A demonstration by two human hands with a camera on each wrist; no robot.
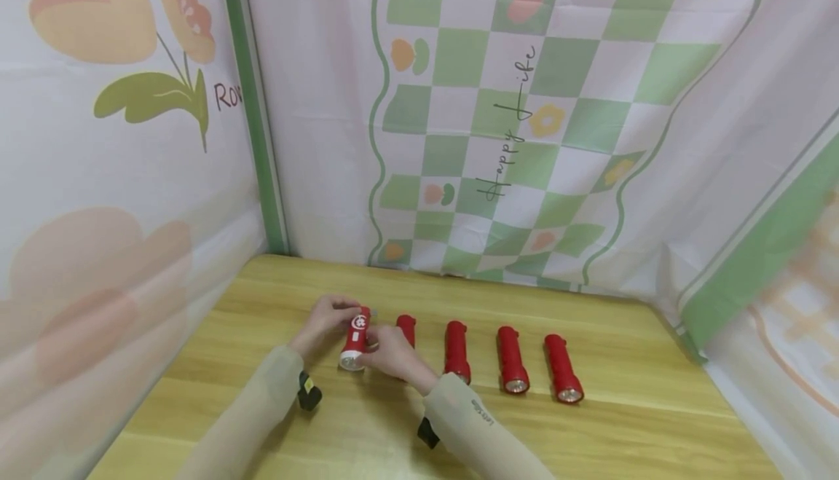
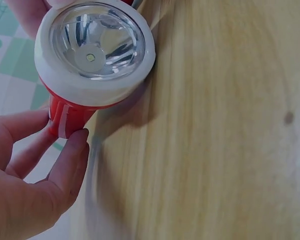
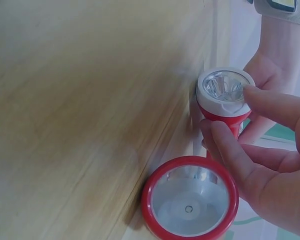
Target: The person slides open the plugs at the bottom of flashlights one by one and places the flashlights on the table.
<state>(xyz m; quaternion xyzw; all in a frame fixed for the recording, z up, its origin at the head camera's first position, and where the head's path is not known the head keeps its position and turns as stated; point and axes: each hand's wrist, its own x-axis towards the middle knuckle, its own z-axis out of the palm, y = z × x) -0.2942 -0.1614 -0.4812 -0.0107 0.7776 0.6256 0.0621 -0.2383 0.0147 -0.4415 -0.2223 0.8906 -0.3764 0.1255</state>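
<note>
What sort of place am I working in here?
Probably a small indoor booth set up for tabletop work: printed fabric screens three sides of a wood-grain table, with red flashlights lying in a row on it.

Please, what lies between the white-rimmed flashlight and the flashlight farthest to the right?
The head view shows three red flashlights there, the leftmost partly hidden by the right hand.

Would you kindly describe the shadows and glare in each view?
Head: fairly even light, faint shadows on the table; left wrist: bright reflections inside the white-rimmed flashlight, shadow beside it; right wrist: soft-edged shadow left of that flashlight.
</note>
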